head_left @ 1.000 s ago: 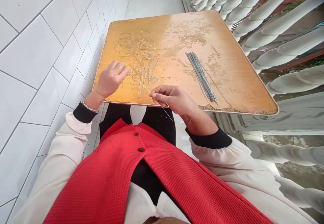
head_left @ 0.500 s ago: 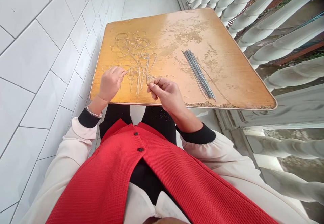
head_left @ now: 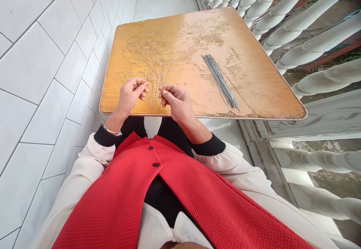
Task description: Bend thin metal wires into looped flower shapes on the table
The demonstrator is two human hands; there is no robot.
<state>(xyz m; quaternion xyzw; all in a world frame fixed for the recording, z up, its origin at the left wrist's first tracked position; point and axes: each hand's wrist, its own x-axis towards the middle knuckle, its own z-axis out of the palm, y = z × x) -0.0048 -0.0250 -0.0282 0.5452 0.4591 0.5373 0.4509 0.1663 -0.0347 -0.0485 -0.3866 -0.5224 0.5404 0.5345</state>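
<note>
My right hand (head_left: pixel 178 100) is closed in a pinch on a thin wire (head_left: pixel 158 110), whose end hangs down past the table's front edge. A short way to the left, my left hand (head_left: pixel 132 95) is also pinched shut; whatever lies between its fingertips is too fine to make out. Just beyond both hands lie several wires bent into loops (head_left: pixel 163 67), their straight tails pointing toward me. Behind these is a tangle of curled wires (head_left: pixel 146 48). On the right side of the table rests a bundle of straight grey wires (head_left: pixel 221 82).
The wooden table (head_left: pixel 270 95) has a worn, peeling top and a chipped front edge. One single wire (head_left: pixel 239 93) lies beside the bundle. A white tiled wall (head_left: pixel 56 53) stands close on the left, and a white baluster railing (head_left: pixel 304 57) runs along the right.
My left hand has moved right and slightly nearer to me, and my right hand has shifted left with the wire. The gap between them has narrowed.
</note>
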